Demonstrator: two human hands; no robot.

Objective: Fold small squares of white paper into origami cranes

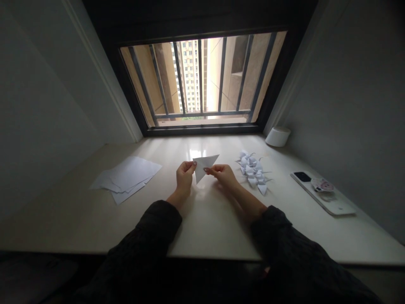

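Seen on my remote head-camera feed: the left hand (184,177) and the right hand (224,176) each pinch a folded white paper triangle (204,165) between thumb and fingertips. Both grips are closed on the paper, one at either side, with the hands close together but not touching. The triangle is held up over the middle of the desk (209,228), nearer the far edge, with one point aimed down. The fingers hide the pinched parts, and I cannot make out any fold lines from here. Dark knit sleeves (142,236) cover the forearms and run out of view at the bottom of the frame.

To the left lies a loose stack of white paper sheets (126,177). Just right of the right hand is a pile of white origami cranes (252,171), too tangled for me to count. Near the right edge, a white smartphone (322,194) lies at an angle, bearing a round pink-and-white sticker (322,185) whose print is too small to read. A white cylindrical container (277,137) stands in the far right corner, below a window with dark metal bars (202,76).
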